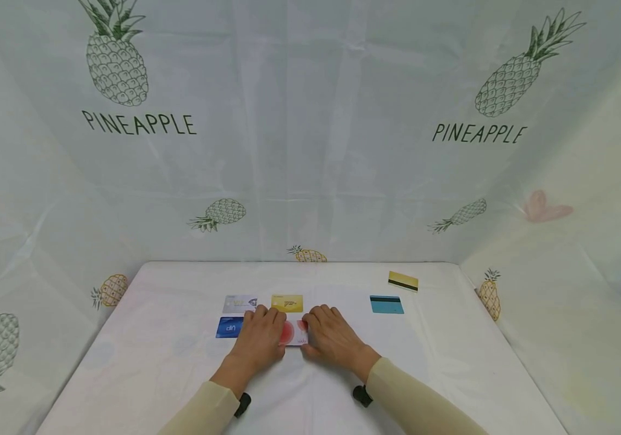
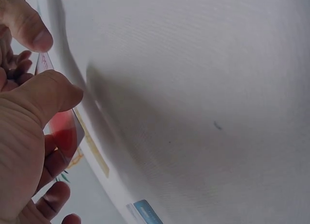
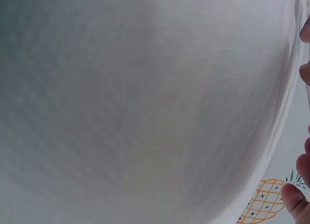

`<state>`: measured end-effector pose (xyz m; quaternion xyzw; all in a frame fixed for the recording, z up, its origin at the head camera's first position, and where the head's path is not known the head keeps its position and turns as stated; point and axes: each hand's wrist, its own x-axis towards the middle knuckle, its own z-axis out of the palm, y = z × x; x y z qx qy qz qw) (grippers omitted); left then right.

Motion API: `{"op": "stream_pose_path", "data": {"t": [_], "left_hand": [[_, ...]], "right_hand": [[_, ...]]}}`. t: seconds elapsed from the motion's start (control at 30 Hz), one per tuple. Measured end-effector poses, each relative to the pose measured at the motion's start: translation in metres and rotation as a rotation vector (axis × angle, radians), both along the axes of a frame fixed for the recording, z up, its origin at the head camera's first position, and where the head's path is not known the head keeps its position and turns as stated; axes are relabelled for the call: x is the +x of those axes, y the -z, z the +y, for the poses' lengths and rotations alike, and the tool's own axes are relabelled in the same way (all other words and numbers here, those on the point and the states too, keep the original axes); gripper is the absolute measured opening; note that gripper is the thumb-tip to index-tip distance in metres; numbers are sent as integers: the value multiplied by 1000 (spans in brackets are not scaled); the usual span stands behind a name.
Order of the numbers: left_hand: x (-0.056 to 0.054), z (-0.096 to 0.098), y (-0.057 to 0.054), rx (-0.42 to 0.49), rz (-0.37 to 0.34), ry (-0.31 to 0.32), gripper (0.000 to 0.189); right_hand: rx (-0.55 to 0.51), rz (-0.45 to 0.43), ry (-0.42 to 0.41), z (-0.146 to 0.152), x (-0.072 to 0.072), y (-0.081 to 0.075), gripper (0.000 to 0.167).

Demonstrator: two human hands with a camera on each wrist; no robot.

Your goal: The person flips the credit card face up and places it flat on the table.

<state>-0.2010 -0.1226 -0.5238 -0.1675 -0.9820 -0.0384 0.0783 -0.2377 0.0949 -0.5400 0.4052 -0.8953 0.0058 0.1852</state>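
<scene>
A white card with red circles (image 1: 294, 333) is held between both hands, just above or at the table. My left hand (image 1: 260, 338) grips its left end, the thumb on the near edge and fingers over the far side. At the other end my right hand (image 1: 334, 339) pinches the card between thumb and fingers. The left wrist view shows the card (image 2: 64, 132) tilted, with the left thumb (image 2: 58, 90) across it. Close by on the table lie a silver card (image 1: 238, 303), a gold card (image 1: 287, 302) and a blue VIP card (image 1: 229, 327), partly covered by the left hand.
To the right lie a teal card (image 1: 387, 304) and a yellow card (image 1: 403, 281), both with dark stripes showing. A white cloth covers the table (image 1: 180, 362). Pineapple-print sheeting (image 1: 310, 151) hangs behind it and along both sides.
</scene>
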Motion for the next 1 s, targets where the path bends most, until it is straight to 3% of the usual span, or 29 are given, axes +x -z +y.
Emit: {"op": "stream_pose_path", "data": {"t": [1.0], "left_hand": [[-6, -3, 4, -35, -37, -15, 62]], "right_hand": [[76, -18, 33, -5, -3, 0, 44]]}}
